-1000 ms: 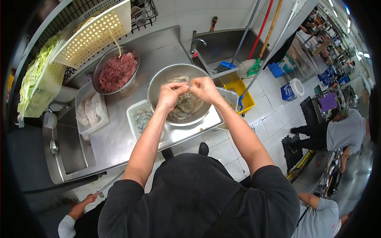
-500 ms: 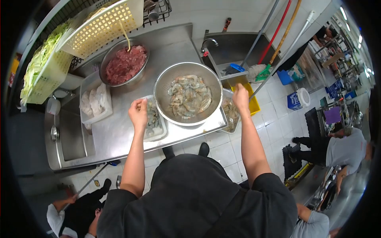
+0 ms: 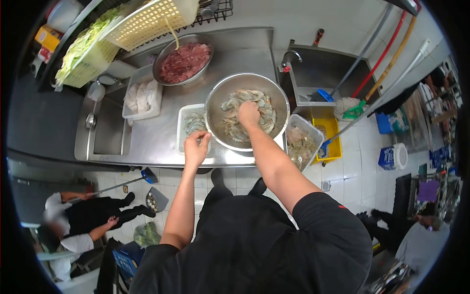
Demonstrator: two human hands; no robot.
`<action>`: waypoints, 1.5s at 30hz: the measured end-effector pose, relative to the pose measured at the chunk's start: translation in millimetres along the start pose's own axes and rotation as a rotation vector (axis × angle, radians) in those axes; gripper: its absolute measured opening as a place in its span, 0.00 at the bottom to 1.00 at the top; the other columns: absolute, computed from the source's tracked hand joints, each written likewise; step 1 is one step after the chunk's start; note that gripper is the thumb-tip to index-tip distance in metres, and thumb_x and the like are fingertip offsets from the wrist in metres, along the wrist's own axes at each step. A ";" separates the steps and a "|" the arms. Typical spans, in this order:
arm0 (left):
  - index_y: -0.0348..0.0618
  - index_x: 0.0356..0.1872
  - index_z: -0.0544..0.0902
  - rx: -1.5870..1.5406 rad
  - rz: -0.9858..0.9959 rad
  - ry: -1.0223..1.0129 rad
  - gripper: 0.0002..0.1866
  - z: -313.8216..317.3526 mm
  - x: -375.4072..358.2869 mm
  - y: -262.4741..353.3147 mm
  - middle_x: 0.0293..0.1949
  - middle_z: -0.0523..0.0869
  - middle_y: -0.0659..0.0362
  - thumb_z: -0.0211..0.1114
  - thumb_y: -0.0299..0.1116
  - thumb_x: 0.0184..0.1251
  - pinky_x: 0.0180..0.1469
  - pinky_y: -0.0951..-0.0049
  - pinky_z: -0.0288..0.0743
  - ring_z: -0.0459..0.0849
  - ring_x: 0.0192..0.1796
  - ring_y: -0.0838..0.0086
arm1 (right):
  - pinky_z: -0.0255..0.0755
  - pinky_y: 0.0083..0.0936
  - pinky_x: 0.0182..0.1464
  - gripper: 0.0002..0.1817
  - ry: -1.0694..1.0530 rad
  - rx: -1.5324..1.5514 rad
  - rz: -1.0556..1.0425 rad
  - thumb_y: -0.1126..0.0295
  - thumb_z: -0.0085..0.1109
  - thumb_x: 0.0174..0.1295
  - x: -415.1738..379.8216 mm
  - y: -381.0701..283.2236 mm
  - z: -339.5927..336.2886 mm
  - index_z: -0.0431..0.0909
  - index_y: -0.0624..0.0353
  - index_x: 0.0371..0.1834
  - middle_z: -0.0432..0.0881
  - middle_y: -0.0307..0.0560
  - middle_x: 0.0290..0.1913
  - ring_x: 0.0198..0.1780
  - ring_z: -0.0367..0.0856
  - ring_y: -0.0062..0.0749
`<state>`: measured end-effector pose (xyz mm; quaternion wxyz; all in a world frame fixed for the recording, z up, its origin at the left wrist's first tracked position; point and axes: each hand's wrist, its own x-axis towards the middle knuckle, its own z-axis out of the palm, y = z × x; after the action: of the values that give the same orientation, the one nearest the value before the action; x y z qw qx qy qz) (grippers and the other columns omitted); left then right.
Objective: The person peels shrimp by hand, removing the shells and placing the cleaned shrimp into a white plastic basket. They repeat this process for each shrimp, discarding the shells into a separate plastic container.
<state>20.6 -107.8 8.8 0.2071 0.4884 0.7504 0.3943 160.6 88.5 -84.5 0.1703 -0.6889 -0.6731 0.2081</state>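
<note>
A round metal bowl [image 3: 212, 128] of grey-brown shrimp [image 3: 267, 115] stands at the counter's front. My right hand [image 3: 249, 113] reaches down into it, fingers bent onto the shrimp; whether it grips one is hidden. Left of the bowl, my left hand [image 3: 197, 145] is above the front corner of a white perforated basket [image 3: 181, 128], which holds more shrimp. Its thumb and fingertips are pinched together, and anything between them is too small to make out. A clear tub [image 3: 313, 131] with shrimp remains sits right of the bowl.
Behind are a metal bowl [image 3: 208, 68] of red meat, a white tub [image 3: 157, 105] of pale meat and a raised cream basket [image 3: 147, 27]. A sink [image 3: 318, 73], long handles and a yellow bucket [image 3: 334, 127] are at right. A co-worker [image 3: 85, 215] holds a broom at lower left.
My right hand has moved left from beside the clear tub into the shrimp bowl. My left hand remains near the basket, now at its front corner. The whole view has shifted.
</note>
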 end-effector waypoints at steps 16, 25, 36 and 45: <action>0.36 0.47 0.86 -0.280 0.117 -0.118 0.18 113.8 97.4 54.6 0.39 0.90 0.45 0.55 0.41 0.80 0.50 0.61 0.78 0.89 0.43 0.58 | 0.80 0.49 0.50 0.36 -0.519 0.213 -0.774 0.67 0.62 0.66 -11.5 32.5 -130.5 0.60 0.73 0.73 0.76 0.73 0.63 0.52 0.86 0.58; 0.34 0.47 0.81 -0.243 0.145 -0.230 0.21 152.7 77.3 68.9 0.37 0.87 0.53 0.50 0.44 0.84 0.45 0.64 0.77 0.85 0.37 0.68 | 0.79 0.52 0.48 0.15 -0.264 -0.159 -0.722 0.68 0.51 0.70 -39.9 43.6 -168.7 0.74 0.72 0.48 0.85 0.71 0.41 0.45 0.85 0.66; 0.55 0.35 0.74 -0.995 -0.362 -0.804 0.13 174.9 75.7 147.0 0.21 0.69 0.70 0.53 0.46 0.83 0.13 0.79 0.45 0.60 0.15 0.86 | 0.73 0.43 0.42 0.11 -0.106 0.472 -0.644 0.67 0.47 0.78 -58.4 105.8 -190.0 0.69 0.66 0.45 0.80 0.60 0.34 0.40 0.81 0.57; 0.47 0.46 0.77 -1.150 -0.504 -0.843 0.16 182.1 92.0 133.3 0.26 0.73 0.65 0.49 0.48 0.85 0.27 0.74 0.68 0.74 0.27 0.77 | 0.75 0.49 0.48 0.22 0.353 0.092 -0.017 0.53 0.46 0.79 -20.5 244.5 -146.3 0.77 0.64 0.50 0.84 0.64 0.39 0.43 0.83 0.64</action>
<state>183.0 73.9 11.6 0.7826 0.2263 0.3727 0.4443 445.4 65.9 -84.1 0.3189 -0.7006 -0.6282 0.1133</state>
